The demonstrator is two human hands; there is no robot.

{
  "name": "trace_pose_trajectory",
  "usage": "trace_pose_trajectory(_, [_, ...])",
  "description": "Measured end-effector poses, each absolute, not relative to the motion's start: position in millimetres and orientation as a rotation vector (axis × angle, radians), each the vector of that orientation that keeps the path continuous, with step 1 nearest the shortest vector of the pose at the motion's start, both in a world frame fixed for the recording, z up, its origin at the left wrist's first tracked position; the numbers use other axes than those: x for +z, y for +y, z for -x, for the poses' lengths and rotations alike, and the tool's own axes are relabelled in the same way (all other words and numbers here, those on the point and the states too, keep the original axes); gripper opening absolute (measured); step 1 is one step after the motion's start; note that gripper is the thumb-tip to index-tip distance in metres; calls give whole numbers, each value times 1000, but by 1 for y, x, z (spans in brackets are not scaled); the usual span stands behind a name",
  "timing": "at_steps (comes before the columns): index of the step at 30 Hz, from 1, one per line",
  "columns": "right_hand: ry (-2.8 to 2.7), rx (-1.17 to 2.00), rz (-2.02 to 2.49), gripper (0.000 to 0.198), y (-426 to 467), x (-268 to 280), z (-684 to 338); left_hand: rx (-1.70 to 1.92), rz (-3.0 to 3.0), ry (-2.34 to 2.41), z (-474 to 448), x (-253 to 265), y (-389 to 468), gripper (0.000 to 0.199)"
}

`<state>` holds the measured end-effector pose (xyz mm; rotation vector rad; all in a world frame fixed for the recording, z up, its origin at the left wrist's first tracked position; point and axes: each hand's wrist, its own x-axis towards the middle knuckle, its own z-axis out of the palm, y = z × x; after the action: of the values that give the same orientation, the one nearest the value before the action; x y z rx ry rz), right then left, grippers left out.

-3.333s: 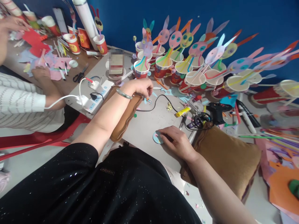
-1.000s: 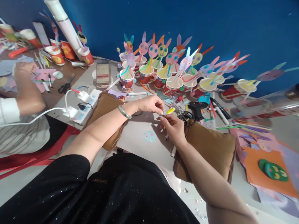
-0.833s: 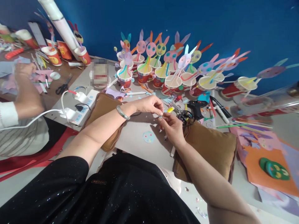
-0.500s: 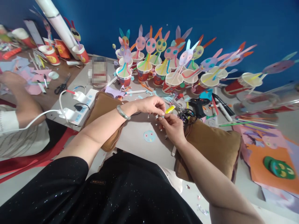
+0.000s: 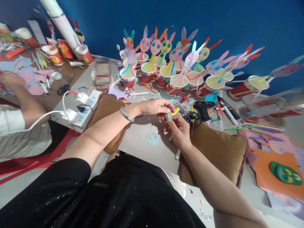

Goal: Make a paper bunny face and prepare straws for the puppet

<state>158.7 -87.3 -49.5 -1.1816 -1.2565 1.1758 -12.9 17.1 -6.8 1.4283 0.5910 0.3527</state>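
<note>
My left hand (image 5: 159,106), wearing a bangle (image 5: 127,114) at the wrist, has its thumb and fingers closed together. What those fingers hold, if anything, is hidden. Right beside it, my right hand (image 5: 180,130) pinches a small light blue paper piece (image 5: 169,116) between thumb and finger. A yellow object (image 5: 175,111) shows just behind the fingertips. Below both hands, a light blue paper disc (image 5: 152,139) with pink and yellow marks lies flat on the table (image 5: 137,142).
Paper cups (image 5: 148,70) with paper rabbit heads line the blue wall. A black glue gun (image 5: 204,108) and scissors (image 5: 192,117) lie behind my right hand. Brown cushions (image 5: 218,150) flank the workspace. On the left are a power strip (image 5: 91,106) and another person's arm (image 5: 30,101).
My fingers have shifted slightly, and the small blue paper piece now shows more plainly at my right fingertips. The view has moved a little; the disc stays on the table.
</note>
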Motion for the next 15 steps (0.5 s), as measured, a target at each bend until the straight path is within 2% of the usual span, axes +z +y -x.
trace_pose_trajectory(6, [-1245,1222,1139,48,-87,-54,-161,350,-1454,512,13,-5,17,26])
trace_pose_trajectory(15, [-1218,1278,1052,41,-86,-61,-164,341,-1508,510,15,1,12,32])
